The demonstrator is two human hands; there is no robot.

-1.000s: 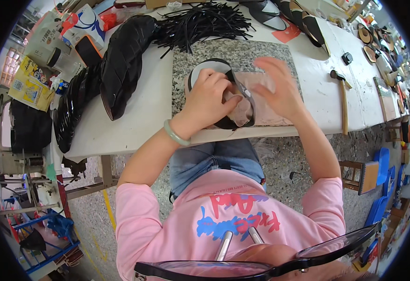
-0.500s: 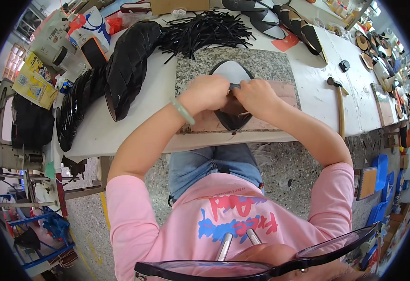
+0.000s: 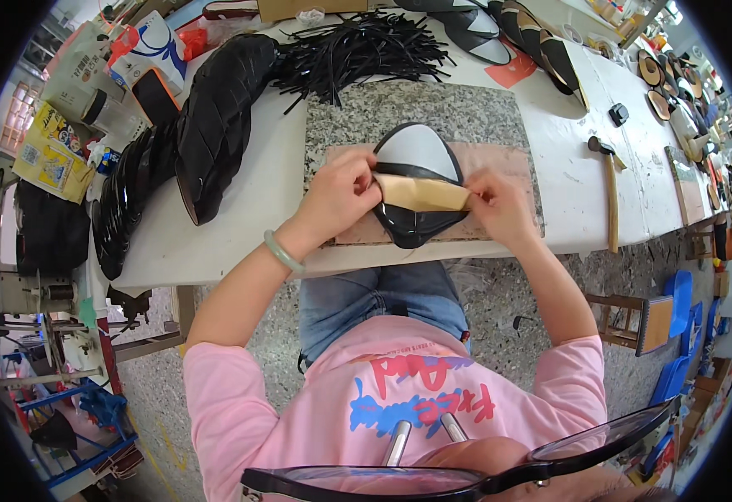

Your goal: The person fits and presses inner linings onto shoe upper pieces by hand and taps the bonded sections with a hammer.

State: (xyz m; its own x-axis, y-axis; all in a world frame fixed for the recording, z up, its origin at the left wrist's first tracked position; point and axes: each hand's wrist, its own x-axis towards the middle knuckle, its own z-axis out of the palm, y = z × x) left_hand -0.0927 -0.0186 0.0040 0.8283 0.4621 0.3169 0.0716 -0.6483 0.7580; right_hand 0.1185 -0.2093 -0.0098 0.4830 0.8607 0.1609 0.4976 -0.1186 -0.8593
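A black shoe upper [image 3: 423,195] lies spread between my hands, its white lined toe part pointing away from me and a tan lining showing across its middle. My left hand [image 3: 342,194] pinches its left edge with thumb and fingers. At the opposite edge, my right hand [image 3: 501,206] has its fingertips closed on the upper too. Beneath it is a pinkish board [image 3: 510,164] on a speckled stone slab [image 3: 341,121].
Stacked black woven uppers [image 3: 219,125] lie at the left, near a phone [image 3: 156,95]. Black strips [image 3: 366,52] are heaped behind the slab. A hammer [image 3: 612,197] and a small black block [image 3: 618,115] lie right. More shoe uppers [image 3: 541,54] are at the back.
My hands have moved apart from close together over the upper to its two side edges. The upper now lies opened wider, with its tan lining exposed.
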